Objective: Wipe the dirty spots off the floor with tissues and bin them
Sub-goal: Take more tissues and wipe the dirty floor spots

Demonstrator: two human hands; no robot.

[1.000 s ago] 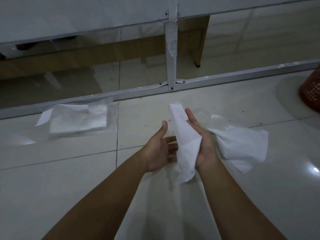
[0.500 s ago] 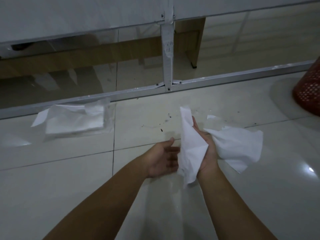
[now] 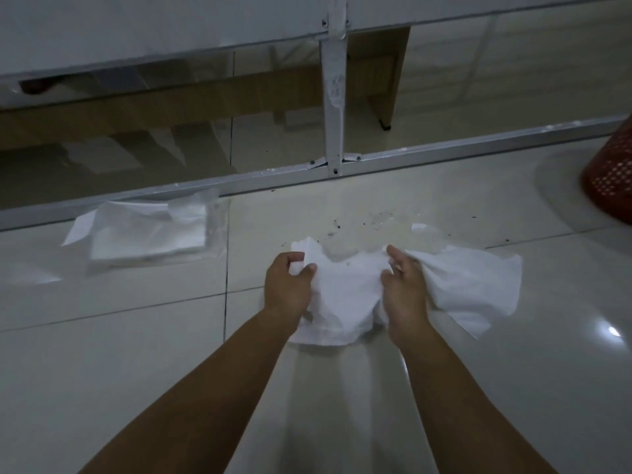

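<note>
A white tissue [image 3: 345, 295] is stretched between both hands just above the pale floor tiles. My left hand [image 3: 285, 289] pinches its left corner, and my right hand [image 3: 405, 292] grips its right side. A second white tissue [image 3: 475, 285] lies spread on the floor right of my right hand, touching it. Small dark spots [image 3: 337, 229] are scattered on the tile just beyond the hands. A red mesh bin [image 3: 612, 176] stands at the far right edge, partly cut off.
A clear plastic pack of tissues [image 3: 147, 234] lies on the floor at the left. A metal frame rail [image 3: 444, 148] with an upright post [image 3: 333, 97] and glass panels runs across behind the spots. Wooden furniture shows behind the glass.
The tissue was held bunched upright in my right hand; my left hand has since taken its left side and it is spread between both hands, lower.
</note>
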